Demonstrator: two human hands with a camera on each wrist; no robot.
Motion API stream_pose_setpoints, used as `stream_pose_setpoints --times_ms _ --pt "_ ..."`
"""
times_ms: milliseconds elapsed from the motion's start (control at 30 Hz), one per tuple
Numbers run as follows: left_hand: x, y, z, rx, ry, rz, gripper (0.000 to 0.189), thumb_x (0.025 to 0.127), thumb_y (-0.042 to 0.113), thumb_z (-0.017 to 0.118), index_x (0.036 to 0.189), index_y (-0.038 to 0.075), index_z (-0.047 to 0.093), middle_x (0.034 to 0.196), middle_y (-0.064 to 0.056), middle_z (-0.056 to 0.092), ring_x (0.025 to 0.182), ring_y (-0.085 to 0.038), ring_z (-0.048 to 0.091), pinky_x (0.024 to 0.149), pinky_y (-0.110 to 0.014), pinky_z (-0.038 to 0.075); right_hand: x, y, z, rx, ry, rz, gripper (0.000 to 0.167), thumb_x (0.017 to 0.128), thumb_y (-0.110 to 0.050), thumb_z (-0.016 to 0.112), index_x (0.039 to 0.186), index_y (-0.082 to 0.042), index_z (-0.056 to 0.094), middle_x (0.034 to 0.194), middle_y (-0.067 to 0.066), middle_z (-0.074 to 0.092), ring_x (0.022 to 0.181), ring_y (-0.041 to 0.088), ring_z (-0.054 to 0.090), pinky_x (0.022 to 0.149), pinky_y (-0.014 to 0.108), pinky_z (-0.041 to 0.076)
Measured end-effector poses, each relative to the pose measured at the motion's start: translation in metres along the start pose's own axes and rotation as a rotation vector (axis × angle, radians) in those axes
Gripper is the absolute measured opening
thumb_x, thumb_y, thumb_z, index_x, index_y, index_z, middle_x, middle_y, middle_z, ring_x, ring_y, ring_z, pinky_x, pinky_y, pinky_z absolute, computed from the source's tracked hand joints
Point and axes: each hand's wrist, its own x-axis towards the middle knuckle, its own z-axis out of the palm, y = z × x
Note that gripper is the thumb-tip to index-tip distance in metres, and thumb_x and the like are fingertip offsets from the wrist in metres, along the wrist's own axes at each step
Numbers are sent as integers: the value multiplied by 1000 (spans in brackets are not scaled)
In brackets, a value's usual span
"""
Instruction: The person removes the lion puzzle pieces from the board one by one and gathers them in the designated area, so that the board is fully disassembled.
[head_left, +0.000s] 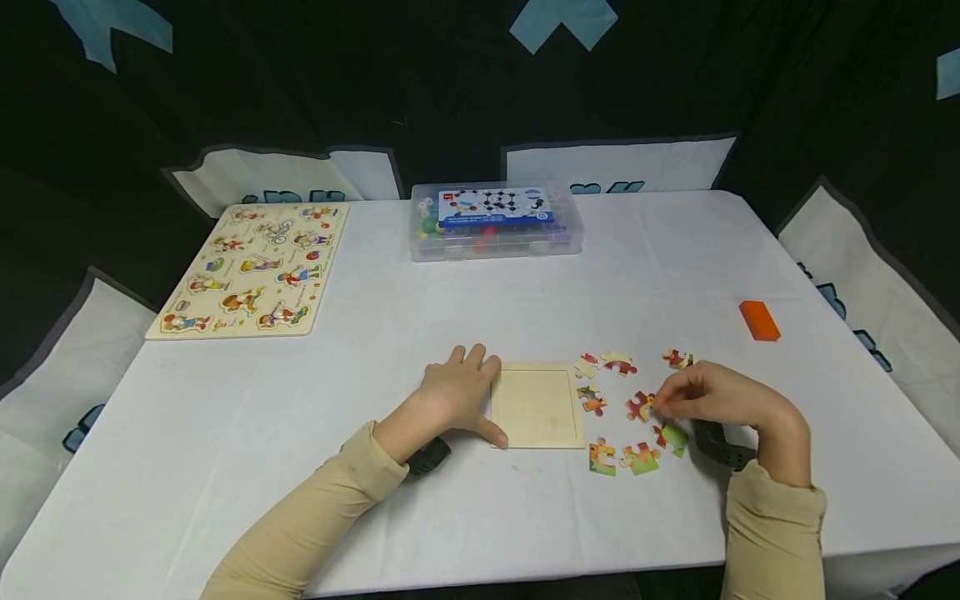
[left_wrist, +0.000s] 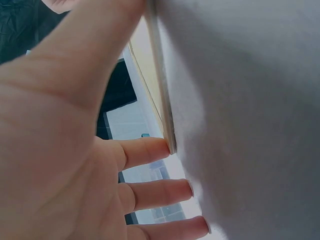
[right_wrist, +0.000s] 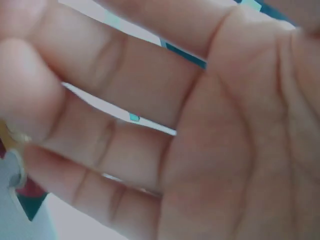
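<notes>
A shallow square wooden puzzle tray (head_left: 534, 408) with a bare recess lies on the table. My left hand (head_left: 457, 398) rests at its left edge, fingers spread and straight, with the thumb by the near left corner. In the left wrist view, the index fingertip touches the edge of the tray (left_wrist: 159, 85). My right hand (head_left: 720, 402) is over the loose pieces to the right, fingers curled, thumb and fingertips pinching the edge of a red and yellow jigsaw piece (head_left: 639, 407). A red and green piece (head_left: 672, 438) lies just below that hand. Fingers mostly hide the pieces in the right wrist view.
Several other jigsaw pieces lie around, among them a green and orange one (head_left: 641, 458). An orange block (head_left: 760, 321) is at the right. A clear plastic case (head_left: 495, 242) stands at the back, and a large picture board (head_left: 247, 275) lies at the back left.
</notes>
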Motion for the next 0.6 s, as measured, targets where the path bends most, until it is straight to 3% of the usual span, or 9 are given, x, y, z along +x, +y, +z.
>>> stream_pose_setpoints --times_ms 400,500,600 --pt "-1 -1 -1 1 -3 -8 98 49 73 68 120 11 43 108 -6 39 94 -24 40 58 -42 46 16 -14 7 -121 350 62 26 89 -24 59 103 -3 63 89 9 61 67 23 53 54 29 47" --pt "-1 -1 -1 3 1 -6 97 49 74 68 118 11 43 107 -5 39 93 -24 40 57 -41 46 23 -14 11 -177 402 67 31 89 -27 58 109 -3 62 99 13 60 79 26 52 65 36 47" --pt "0 -1 0 6 2 -6 97 49 74 67 118 11 43 106 -5 39 93 -24 40 56 -40 46 29 -13 14 -231 427 30 37 89 -27 59 115 -2 60 116 17 55 102 31 48 83 47 42"
